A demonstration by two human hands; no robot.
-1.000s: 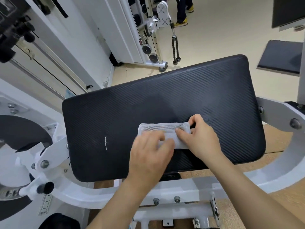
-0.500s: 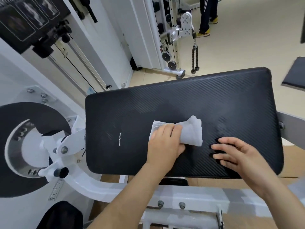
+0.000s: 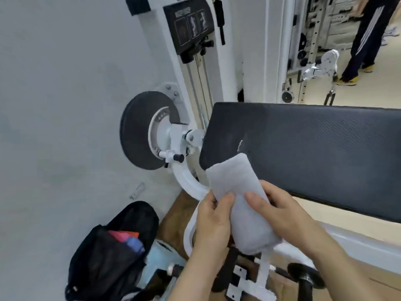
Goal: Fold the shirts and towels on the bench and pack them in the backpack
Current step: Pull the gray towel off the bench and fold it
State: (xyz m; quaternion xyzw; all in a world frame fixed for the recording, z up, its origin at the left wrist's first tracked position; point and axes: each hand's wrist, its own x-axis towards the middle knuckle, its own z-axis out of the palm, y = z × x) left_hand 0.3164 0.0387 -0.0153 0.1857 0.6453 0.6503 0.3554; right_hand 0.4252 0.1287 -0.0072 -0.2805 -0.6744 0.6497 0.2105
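A folded grey towel (image 3: 240, 192) is held up in the air, off the near left corner of the black padded bench (image 3: 314, 148). My left hand (image 3: 213, 220) grips its left edge, thumb on top. My right hand (image 3: 284, 211) holds its right side, thumb pressed on the cloth. An open black backpack (image 3: 104, 261) stands on the floor at the lower left, with red and blue folded cloth (image 3: 128, 238) showing inside its mouth.
A white gym machine frame (image 3: 186, 181) with a black round disc (image 3: 138, 131) stands between the bench and the backpack. A grey wall runs along the left. A person's legs (image 3: 364, 40) stand at the far right back. A light blue cloth (image 3: 158, 255) lies beside the backpack.
The towel has been lifted off the bench and both hands now hold it. My view has swung left and down, bringing the backpack into sight.
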